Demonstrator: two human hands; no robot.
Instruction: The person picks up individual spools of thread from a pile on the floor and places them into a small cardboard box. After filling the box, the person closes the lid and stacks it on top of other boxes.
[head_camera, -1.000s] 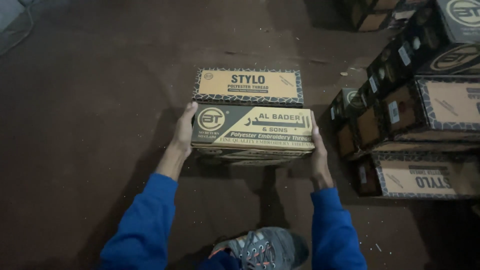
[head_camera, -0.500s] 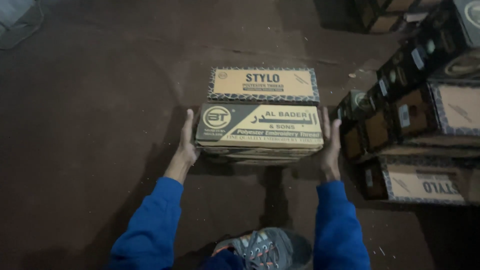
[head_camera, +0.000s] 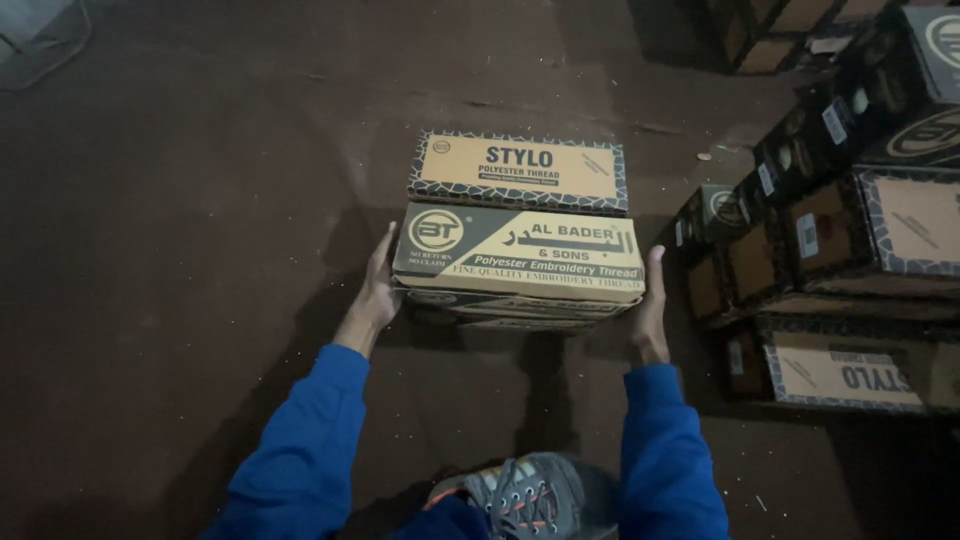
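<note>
Dark reddish-brown floor (head_camera: 180, 250) fills most of the view, dusty and dim. Two hands hold a stack of flat tan cardboard boxes with black spotted borders (head_camera: 518, 255) above that floor, right in the middle of the view. One box in the stack sits a bit farther back than the one in front. The left hand (head_camera: 377, 290) presses flat against the left side of the stack, fingers wrapped on the edge. The right hand (head_camera: 650, 310) presses against the right side the same way. Both arms wear bright blue sleeves (head_camera: 300, 450). Below the stack, near the bottom edge, a grey shoe with orange bits (head_camera: 520, 495) stands on the floor. A pile of more brown cardboard boxes (head_camera: 850, 230) sits on the floor at the right edge, close to the stack.
</note>
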